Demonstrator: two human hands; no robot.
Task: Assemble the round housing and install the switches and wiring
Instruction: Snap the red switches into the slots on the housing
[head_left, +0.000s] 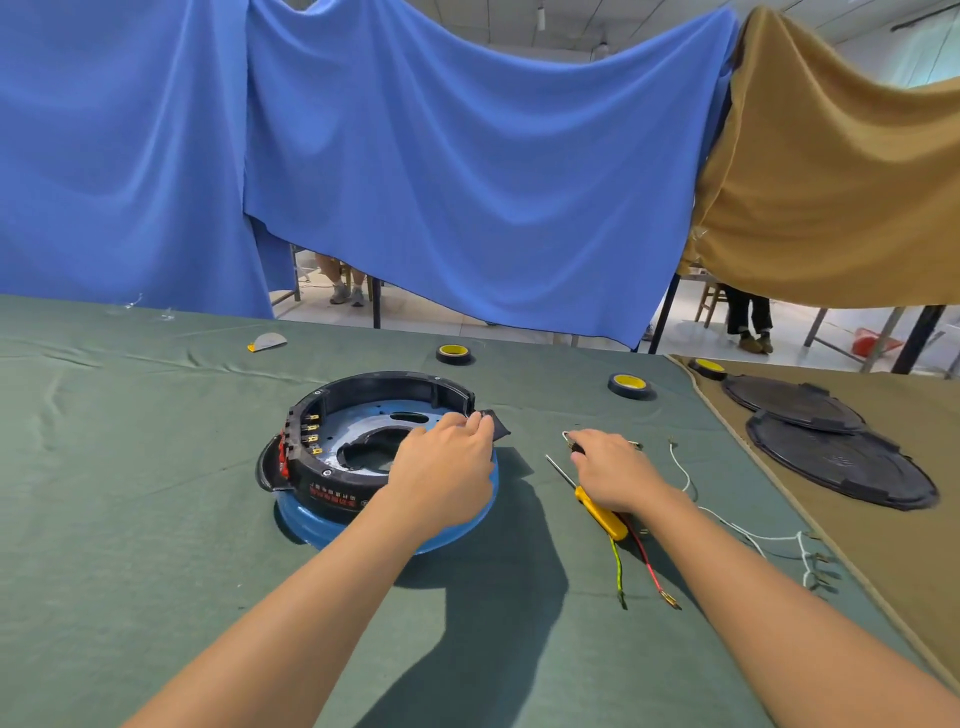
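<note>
housing: the round housing (395, 382) – a black ring on a blue base – sits near the middle of the tabletop (156, 467), open side up.
switches: a row of switches (306, 439) with brass terminals is already set into the ring's wall, on the side toward the tabletop's left edge.
left hand: the left hand (447, 462) lies over the ring's right rim. its fingers are drawn together and pinch a small black piece (498, 423) at the rim.
right hand: the right hand (613, 473) rests palm down between the housing and the right edge. its fingers curl onto a small metal part (567, 437), but i cannot tell whether they grip it.
tools and wiring: a yellow-handled screwdriver (597, 512) lies partly under the right hand. a red wire (647, 564) and a green-yellow wire (617, 566) trail toward the near edge, and a white wire (737, 527) runs nearer the right edge.
stage: likely seating the black piece; the wiring looks not yet installed.
risk: a skewed piece could jam or pop off the rim – the housing is unclamped and could slide under a sideways push.
risk: the loose wires lie right by the right forearm, so a sweep of it could drag them or knock the screwdriver.
</note>
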